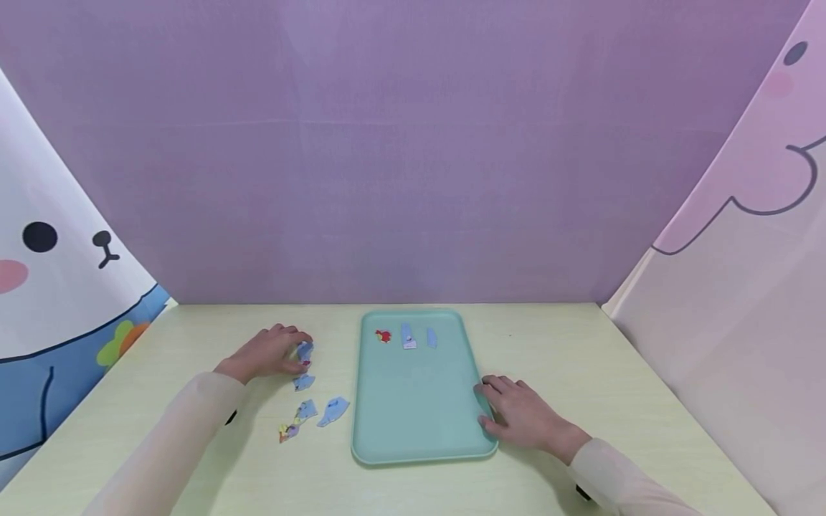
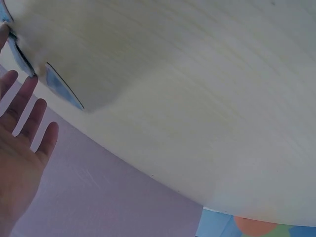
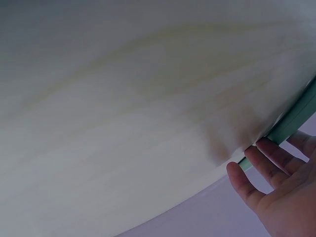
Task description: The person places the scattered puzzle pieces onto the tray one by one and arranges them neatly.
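The left hand (image 1: 269, 354) pinches a jagged, mostly blue piece (image 1: 305, 350) between its fingers; the right hand (image 1: 524, 416), fingers apart, touches the tray's (image 1: 419, 401) right rim.

We see a mint-green tray (image 1: 419, 405) lying flat, the right hand (image 1: 521, 414) touching its right rim. Near its far end we record a red piece (image 1: 383, 336) and two pale-blue pieces (image 1: 432, 338); left of it, loose patterned pieces (image 1: 333, 411) lie scattered, the left hand (image 1: 267, 352) pinching a blue piece (image 1: 305, 351).

Plain purple backdrop (image 1: 413, 158), 2 cartoon-printed side panels (image 1: 64, 287), pale wood-grain tabletop (image 1: 555, 344), soft light
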Demonstrator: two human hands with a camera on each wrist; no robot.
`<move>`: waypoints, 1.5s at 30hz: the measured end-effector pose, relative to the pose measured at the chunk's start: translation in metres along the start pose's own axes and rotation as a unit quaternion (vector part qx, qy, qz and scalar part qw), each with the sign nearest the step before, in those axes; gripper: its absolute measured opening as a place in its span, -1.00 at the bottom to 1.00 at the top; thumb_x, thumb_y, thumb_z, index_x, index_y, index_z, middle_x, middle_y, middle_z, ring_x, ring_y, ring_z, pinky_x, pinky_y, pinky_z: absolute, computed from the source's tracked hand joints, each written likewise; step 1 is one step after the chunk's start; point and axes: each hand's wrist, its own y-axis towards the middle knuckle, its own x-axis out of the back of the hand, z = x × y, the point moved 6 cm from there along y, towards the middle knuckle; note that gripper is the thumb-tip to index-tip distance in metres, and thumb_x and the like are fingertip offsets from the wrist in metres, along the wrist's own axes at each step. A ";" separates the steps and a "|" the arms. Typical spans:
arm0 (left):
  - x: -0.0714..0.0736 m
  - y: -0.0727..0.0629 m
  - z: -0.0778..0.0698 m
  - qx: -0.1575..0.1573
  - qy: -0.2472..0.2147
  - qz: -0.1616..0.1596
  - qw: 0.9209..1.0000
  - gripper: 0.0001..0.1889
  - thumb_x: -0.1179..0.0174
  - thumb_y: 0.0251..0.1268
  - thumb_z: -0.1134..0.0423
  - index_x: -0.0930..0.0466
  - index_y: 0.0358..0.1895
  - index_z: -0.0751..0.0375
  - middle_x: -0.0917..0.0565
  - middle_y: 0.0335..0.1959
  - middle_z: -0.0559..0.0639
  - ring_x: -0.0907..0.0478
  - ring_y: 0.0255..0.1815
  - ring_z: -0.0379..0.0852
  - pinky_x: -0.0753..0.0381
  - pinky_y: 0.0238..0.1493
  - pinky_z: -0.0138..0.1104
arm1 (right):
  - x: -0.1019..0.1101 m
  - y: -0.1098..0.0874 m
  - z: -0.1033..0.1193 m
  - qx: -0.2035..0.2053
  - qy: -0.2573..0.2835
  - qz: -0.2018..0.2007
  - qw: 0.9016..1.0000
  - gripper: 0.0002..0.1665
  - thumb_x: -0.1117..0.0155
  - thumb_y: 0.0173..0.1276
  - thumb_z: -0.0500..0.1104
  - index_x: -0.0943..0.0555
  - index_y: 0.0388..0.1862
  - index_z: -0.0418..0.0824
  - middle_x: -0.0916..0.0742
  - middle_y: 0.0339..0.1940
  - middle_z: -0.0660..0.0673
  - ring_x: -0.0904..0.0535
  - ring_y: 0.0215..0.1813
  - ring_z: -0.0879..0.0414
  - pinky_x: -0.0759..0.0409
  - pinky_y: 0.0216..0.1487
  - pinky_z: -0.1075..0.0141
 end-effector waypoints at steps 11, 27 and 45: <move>0.001 -0.005 -0.003 -0.016 0.001 -0.016 1.000 -0.49 -0.32 -0.04 -0.02 -0.56 0.00 0.15 -0.61 -0.10 0.06 -0.49 -0.07 0.10 -0.43 -0.05 0.12 | 0.001 0.000 0.002 0.005 -0.004 -0.007 1.000 -0.43 -0.13 0.24 0.09 -0.46 0.12 -0.22 -0.54 0.09 -0.16 -0.45 0.13 -0.03 -0.48 -0.02 0.01; -0.001 -0.003 -0.004 -0.014 -0.039 -0.004 0.999 -0.51 -0.35 -0.03 0.08 -0.54 0.02 0.18 -0.60 -0.07 0.09 -0.47 -0.03 0.10 -0.42 0.03 0.05 | 0.001 0.001 0.004 0.005 0.005 -0.007 1.000 -0.44 -0.14 0.24 0.07 -0.46 0.12 -0.23 -0.54 0.09 -0.17 -0.45 0.13 -0.05 -0.47 -0.02 -0.02; 0.001 -0.003 -0.008 -0.022 -0.010 -0.051 0.998 -0.54 -0.36 -0.08 0.03 -0.59 -0.06 0.13 -0.61 -0.18 0.05 -0.50 -0.16 0.05 -0.46 -0.09 0.04 | 0.001 0.002 0.004 -0.002 -0.001 -0.001 1.000 -0.43 -0.13 0.25 0.09 -0.46 0.13 -0.23 -0.54 0.09 -0.16 -0.45 0.13 -0.03 -0.47 -0.02 0.00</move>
